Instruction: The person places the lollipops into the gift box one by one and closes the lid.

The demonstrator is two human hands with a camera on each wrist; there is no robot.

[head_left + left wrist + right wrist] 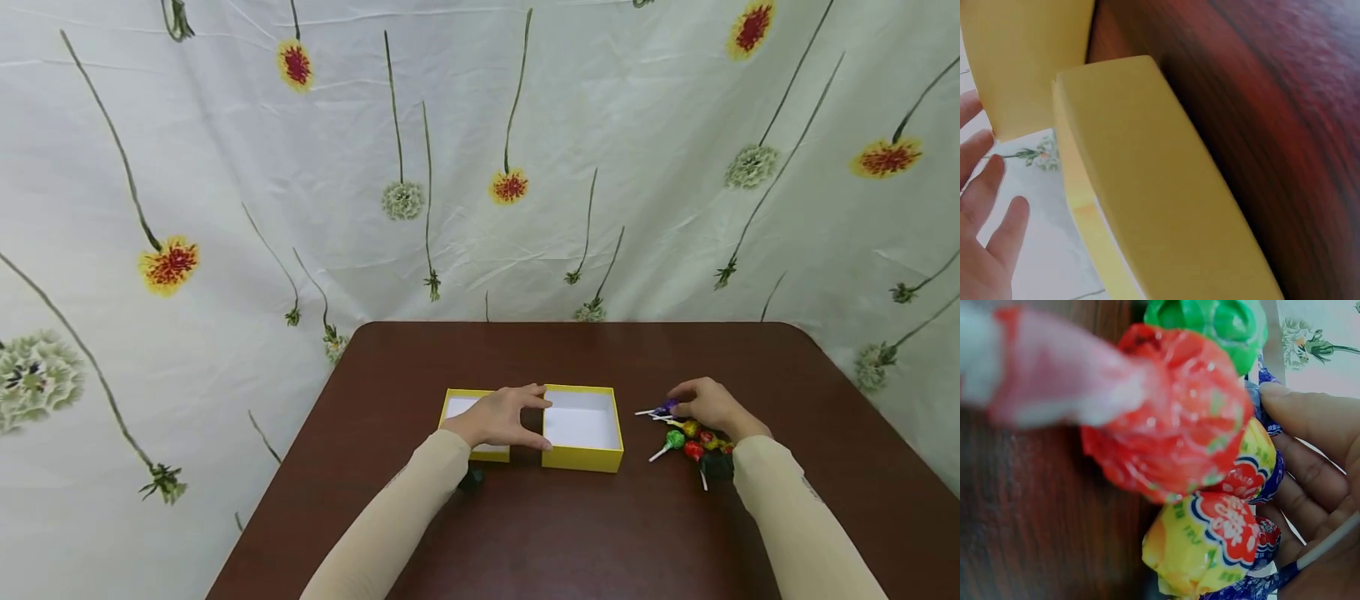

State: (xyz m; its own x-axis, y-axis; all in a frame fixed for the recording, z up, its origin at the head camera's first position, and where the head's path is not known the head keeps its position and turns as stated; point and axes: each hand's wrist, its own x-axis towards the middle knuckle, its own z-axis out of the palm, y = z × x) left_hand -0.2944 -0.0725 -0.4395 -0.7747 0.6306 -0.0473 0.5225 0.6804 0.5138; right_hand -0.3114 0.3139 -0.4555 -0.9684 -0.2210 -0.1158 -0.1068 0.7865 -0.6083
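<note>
My left hand [501,417] reaches over a shallow yellow box part with a white inside [459,406]. Its fingers and thumb are spread towards the left side of the yellow box [582,458], which stands with its white inside facing up. In the left wrist view, the loosely extended fingers show beside the yellow walls. On the right, my right hand [712,407] pinches a purple-wrapped lollipop [664,407] between thumb and fingers at the back of a lollipop pile. The thumb presses the dark wrapper [1267,406] in the right wrist view.
Close under the right hand lie a green lollipop [674,439], a red lollipop [693,451] and a yellow lollipop [691,429], with more beside them. All stand on a dark brown table [570,533]. A flower-printed cloth [480,250] hangs behind it.
</note>
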